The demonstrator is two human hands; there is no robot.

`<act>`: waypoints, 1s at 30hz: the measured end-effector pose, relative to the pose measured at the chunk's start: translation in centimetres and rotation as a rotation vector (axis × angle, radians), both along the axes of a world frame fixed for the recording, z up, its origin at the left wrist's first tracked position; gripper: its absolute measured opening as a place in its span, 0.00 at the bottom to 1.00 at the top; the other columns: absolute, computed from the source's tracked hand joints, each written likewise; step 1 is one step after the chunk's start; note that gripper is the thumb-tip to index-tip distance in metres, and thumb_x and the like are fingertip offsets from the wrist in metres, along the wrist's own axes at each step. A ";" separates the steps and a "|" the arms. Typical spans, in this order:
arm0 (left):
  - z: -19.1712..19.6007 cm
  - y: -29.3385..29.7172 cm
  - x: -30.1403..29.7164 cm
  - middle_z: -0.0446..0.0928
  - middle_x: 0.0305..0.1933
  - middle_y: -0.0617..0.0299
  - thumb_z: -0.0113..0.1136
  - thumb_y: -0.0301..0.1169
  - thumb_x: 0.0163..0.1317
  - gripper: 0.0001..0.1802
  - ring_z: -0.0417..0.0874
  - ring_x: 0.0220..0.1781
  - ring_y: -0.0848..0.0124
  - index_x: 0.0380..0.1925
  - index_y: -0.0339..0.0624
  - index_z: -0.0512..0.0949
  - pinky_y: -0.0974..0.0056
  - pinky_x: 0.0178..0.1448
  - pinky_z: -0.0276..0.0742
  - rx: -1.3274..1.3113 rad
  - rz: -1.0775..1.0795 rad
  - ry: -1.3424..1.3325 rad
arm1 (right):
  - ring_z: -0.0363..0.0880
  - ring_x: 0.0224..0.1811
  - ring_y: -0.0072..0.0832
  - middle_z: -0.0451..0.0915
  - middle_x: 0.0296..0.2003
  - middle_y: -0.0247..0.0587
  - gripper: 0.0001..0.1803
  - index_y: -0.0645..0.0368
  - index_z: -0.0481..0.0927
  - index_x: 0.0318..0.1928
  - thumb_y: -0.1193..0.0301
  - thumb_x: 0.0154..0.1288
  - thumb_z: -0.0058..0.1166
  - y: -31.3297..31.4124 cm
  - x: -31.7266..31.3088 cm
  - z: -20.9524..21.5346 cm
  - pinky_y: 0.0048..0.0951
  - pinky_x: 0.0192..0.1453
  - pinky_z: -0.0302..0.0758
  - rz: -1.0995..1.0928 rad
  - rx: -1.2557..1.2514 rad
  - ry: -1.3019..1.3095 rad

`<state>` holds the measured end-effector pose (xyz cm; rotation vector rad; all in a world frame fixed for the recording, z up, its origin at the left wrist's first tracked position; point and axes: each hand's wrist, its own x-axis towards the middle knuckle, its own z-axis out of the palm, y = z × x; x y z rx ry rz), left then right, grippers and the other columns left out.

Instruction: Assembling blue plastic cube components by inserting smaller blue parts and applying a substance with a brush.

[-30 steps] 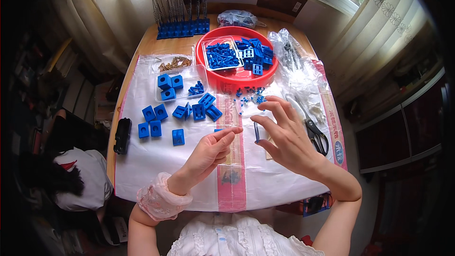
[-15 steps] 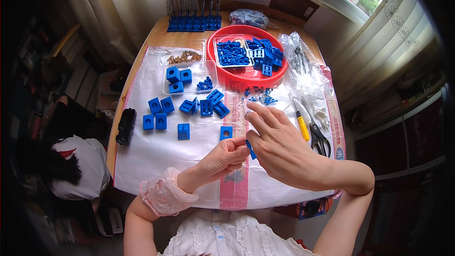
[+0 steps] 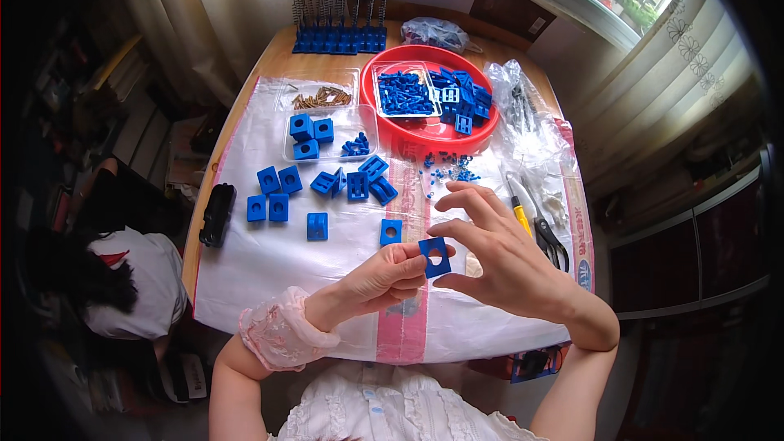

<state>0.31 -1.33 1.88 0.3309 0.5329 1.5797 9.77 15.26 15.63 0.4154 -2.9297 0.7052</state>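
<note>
Mid-frame, the left hand (image 3: pixel 382 284) pinches a round-holed blue block (image 3: pixel 435 271) by its left edge; the right hand (image 3: pixel 510 265) gapes beside it, apparently empty. Probably light, stiff plastic, best gripped by opposite edges.

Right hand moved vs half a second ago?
Yes. The right hand has shifted to the right, farther from the pink stripe on the white sheet, judged against that stripe because the camera view itself shifted slightly.

Bare left hand (image 3: pixel 382 282) has its thumb kinda pinched against curled fingers, bare right hand (image 3: pixel 514 265) just hovers beside it, fingers arched wide, thumb apart.
</note>
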 end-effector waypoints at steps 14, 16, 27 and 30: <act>-0.2 0.4 0.0 0.59 0.19 0.78 0.56 0.46 0.68 0.28 0.55 0.18 0.87 0.60 0.38 0.72 0.78 0.22 0.47 0.010 -0.091 -0.008 | 0.62 0.68 0.47 0.71 0.54 0.43 0.20 0.57 0.80 0.40 0.70 0.45 0.73 0.6 0.7 -1.7 0.46 0.68 0.66 -0.038 -0.133 0.062; 0.0 0.3 -0.1 0.59 0.19 0.77 0.56 0.47 0.69 0.27 0.55 0.18 0.87 0.58 0.40 0.73 0.78 0.22 0.47 -0.018 -0.103 -0.001 | 0.62 0.68 0.46 0.72 0.53 0.43 0.19 0.58 0.81 0.39 0.71 0.44 0.73 0.6 0.7 -1.7 0.45 0.67 0.67 -0.049 -0.119 0.091; 5.5 -5.7 -5.0 0.81 0.23 0.50 0.62 0.36 0.64 0.12 0.84 0.28 0.54 0.33 0.36 0.81 0.60 0.33 0.77 -1.067 0.654 1.931 | 0.67 0.64 0.44 0.74 0.51 0.43 0.18 0.60 0.81 0.36 0.72 0.42 0.73 2.2 1.0 -1.1 0.43 0.63 0.69 -0.205 -0.038 0.198; 4.4 -6.5 -5.6 0.82 0.25 0.47 0.65 0.40 0.62 0.17 0.85 0.30 0.53 0.29 0.34 0.82 0.57 0.34 0.78 -1.300 0.502 1.973 | 0.67 0.64 0.44 0.73 0.51 0.43 0.18 0.60 0.81 0.36 0.71 0.43 0.73 2.3 0.9 -1.1 0.43 0.63 0.68 -0.205 -0.037 0.174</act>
